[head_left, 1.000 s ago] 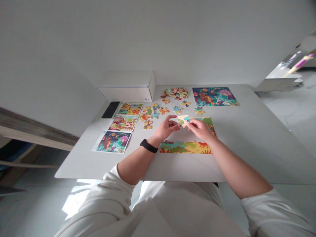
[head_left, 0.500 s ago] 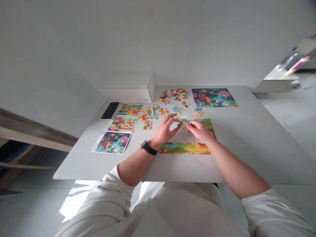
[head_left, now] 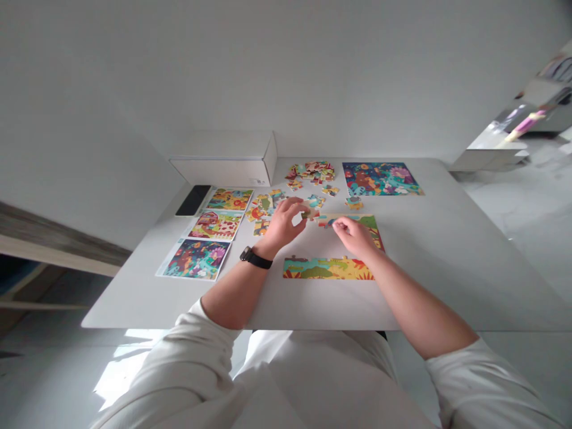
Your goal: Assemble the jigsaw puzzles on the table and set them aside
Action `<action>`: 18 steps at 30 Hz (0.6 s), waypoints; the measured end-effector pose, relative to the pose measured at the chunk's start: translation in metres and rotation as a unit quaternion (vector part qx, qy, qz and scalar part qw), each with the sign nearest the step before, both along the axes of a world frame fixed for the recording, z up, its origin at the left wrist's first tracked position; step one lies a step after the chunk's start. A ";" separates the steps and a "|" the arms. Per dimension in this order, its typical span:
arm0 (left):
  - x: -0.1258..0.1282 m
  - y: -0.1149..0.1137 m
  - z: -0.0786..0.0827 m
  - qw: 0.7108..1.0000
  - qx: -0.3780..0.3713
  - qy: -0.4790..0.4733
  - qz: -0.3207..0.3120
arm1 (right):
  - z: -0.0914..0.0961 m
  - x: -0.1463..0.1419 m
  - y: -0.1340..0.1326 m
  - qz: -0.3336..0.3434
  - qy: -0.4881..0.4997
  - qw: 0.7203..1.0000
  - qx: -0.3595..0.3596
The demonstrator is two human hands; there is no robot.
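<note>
A half-built jigsaw [head_left: 328, 268] lies on the white table [head_left: 447, 262] in front of me, its bottom strip and right edge joined. My left hand [head_left: 286, 221], a black watch on its wrist, is raised over the table with fingers pinched on a small puzzle piece [head_left: 306, 211]. My right hand [head_left: 353, 233] rests closed at the puzzle's top edge, fingertips on the joined pieces [head_left: 328, 221] there. Loose pieces [head_left: 268, 205] lie just beyond my left hand.
A finished puzzle [head_left: 379, 179] and a heap of pieces [head_left: 313, 170] lie at the back. Three picture cards [head_left: 214, 225], a black phone [head_left: 193, 199] and a white box [head_left: 227, 161] are on the left. A wall rises behind the table.
My left hand has drawn left, away from my right hand, with a small piece in its fingers. My right hand stays at the puzzle's top edge. The view has shifted slightly.
</note>
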State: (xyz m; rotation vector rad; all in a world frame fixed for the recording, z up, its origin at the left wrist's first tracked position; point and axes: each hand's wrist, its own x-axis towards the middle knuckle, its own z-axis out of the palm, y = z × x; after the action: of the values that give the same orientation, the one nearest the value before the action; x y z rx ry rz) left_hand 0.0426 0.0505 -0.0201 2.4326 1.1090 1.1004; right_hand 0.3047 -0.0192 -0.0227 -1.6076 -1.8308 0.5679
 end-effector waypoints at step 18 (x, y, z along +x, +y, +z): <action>0.003 0.022 -0.034 0.993 -0.056 0.095 -0.047 | -0.023 0.007 0.001 0.001 -0.221 0.974 0.048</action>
State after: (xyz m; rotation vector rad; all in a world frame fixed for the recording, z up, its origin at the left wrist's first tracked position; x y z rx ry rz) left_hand 0.0460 0.0726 -0.0538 2.5120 1.0669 0.7690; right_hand 0.3113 -0.0185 -0.0460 -1.7673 -2.1387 0.1188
